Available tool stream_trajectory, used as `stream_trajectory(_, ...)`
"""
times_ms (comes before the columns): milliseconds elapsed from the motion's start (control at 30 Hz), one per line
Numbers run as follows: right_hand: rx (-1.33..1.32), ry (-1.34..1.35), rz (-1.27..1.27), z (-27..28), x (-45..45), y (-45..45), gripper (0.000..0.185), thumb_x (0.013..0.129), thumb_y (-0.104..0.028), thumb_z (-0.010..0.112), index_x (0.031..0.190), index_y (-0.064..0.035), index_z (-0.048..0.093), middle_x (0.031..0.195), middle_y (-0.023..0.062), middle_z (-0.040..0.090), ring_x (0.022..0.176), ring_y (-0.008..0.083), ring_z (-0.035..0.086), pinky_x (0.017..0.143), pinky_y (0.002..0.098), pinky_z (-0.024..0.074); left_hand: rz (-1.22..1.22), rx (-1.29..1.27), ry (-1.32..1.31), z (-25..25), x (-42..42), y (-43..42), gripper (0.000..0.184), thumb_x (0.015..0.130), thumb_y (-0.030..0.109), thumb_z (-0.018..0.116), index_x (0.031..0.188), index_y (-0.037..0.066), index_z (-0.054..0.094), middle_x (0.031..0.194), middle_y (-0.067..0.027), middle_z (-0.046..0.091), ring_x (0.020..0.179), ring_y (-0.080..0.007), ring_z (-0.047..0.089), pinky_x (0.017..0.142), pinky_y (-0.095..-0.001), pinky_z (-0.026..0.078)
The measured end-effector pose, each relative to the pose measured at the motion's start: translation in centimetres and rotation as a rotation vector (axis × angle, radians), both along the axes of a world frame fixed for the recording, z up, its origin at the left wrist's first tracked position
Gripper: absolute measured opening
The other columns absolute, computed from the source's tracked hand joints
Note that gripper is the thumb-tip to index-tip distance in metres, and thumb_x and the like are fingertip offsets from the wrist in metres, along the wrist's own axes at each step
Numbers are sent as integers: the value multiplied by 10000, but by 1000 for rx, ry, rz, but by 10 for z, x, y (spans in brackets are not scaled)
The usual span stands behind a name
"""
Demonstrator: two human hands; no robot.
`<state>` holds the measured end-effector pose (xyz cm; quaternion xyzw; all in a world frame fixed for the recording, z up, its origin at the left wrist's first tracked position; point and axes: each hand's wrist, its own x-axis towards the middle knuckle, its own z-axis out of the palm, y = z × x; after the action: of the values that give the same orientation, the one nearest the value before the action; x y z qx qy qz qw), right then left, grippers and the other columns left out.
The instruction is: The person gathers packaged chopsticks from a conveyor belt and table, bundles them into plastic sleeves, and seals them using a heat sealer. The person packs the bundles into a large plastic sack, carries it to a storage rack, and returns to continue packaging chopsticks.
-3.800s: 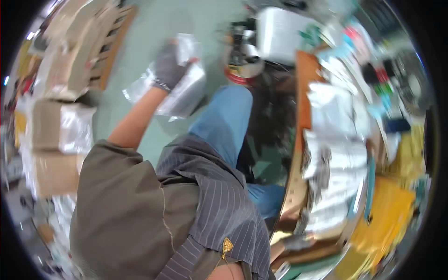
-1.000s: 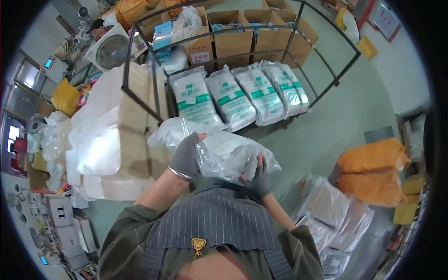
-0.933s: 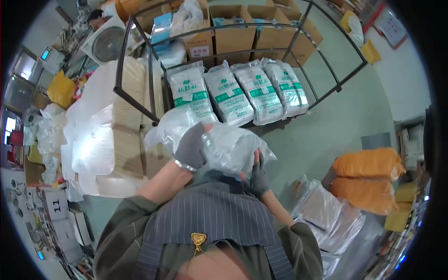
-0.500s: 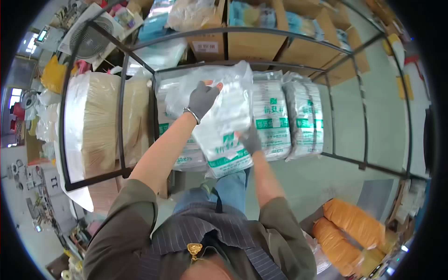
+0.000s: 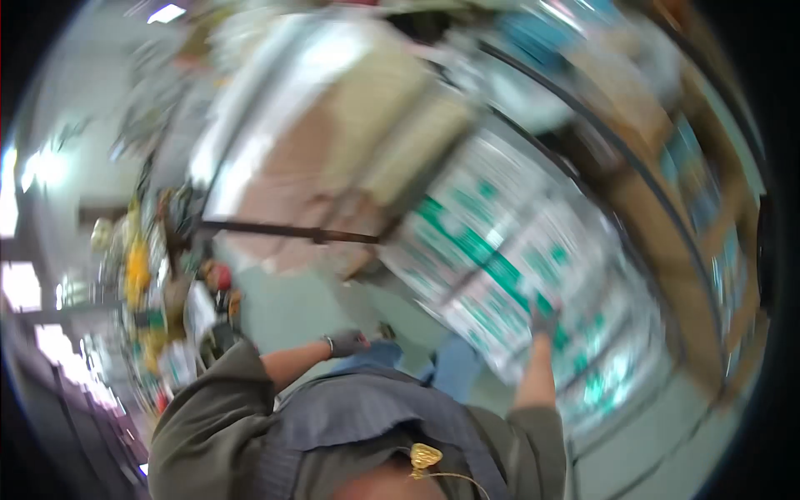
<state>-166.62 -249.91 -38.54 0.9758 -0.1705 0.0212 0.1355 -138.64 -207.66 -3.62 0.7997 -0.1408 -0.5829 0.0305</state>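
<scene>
My left hand (image 5: 346,342), in a grey glove that leaves the fingertips bare, hangs in front of my waist, apart from the packages. Blur hides how its fingers are set, and I see nothing in it. My right hand (image 5: 544,321), gloved the same way, lies over the plastic-wrapped white packages (image 5: 479,287) with green print. Its fingers look stretched out on or just above the wrapping; contact is hard to tell. The packages lie side by side within a dark metal frame (image 5: 292,231).
Large wrapped beige bundles (image 5: 354,137) stand left of the packages. Cardboard boxes (image 5: 658,242) line the far right side. Grey-green floor (image 5: 287,312) shows beside my legs. Mixed goods (image 5: 154,283) stand at the left. Much of the view is smeared by motion.
The view has swung left, so the packages now appear further right and tilted. My left hand has let go of the white package and dropped to my waist. My right hand remains over the packages.
</scene>
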Motion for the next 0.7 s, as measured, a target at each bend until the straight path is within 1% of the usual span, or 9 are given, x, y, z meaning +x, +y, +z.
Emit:
stream_trajectory(33,839,60,-354,51,16,4,584,837,-403,560,1281,-41,449,1287,216,452,1230,376,371,1082,425,220,99,42,-27,20,-3,28,442,802,433,586,1015,49,637,948,-153,655,906,-249,616,816,-366,461)
stream_trajectory(100,919,-113,-843,146,54,39,703,822,-342,582,1367,3,304,1341,243,398,1267,373,339,1065,421,270,292,59,-71,44,-23,91,489,800,462,574,1055,49,630,989,-172,649,929,-272,615,832,-375,457)
stream_trajectory(200,962,251,-700,182,106,85,787,799,-384,588,1378,33,256,1383,240,344,1286,373,321,1085,411,252,440,15,-149,34,-71,202,496,791,475,579,1033,47,647,991,-166,654,921,-274,619,821,-383,461)
stream_trajectory(267,427,887,317,139,135,127,328,832,-249,544,1159,-235,564,1136,103,606,1042,242,571,887,362,447,615,-65,-227,-4,-118,285,490,781,479,581,990,44,669,960,-156,666,892,-268,626,810,-379,466)
stream_trajectory(300,444,745,471,131,153,157,157,813,-250,570,920,-165,647,898,64,664,848,202,624,741,363,492,818,-93,-264,7,-128,306,481,775,480,583,966,48,676,945,-157,668,883,-266,629,804,-373,468)
stream_trajectory(333,379,752,501,160,166,192,157,813,-250,570,920,-165,647,898,64,664,848,202,624,741,363,492,1027,-121,-278,24,-144,320,472,769,480,584,942,53,684,929,-158,671,873,-263,632,798,-368,470)
stream_trajectory(400,1270,472,-128,262,221,300,254,724,-293,646,770,-43,657,703,38,629,664,162,593,590,348,466,1097,-91,-305,1,-151,400,458,766,471,587,928,54,683,913,-159,670,861,-261,630,789,-359,471)
stream_trajectory(533,1220,777,-62,120,299,409,314,741,-289,657,882,-9,673,810,82,666,771,175,614,704,334,485,1300,11,-455,0,-152,475,416,763,444,585,874,55,679,842,-141,667,802,-248,623,749,-353,474)
stream_trajectory(700,1388,789,372,255,429,576,424,773,-287,666,1065,16,624,1002,132,659,902,186,612,791,305,481,1481,-166,-379,2,-73,562,386,764,414,570,884,63,674,783,-108,656,748,-224,610,712,-352,470)
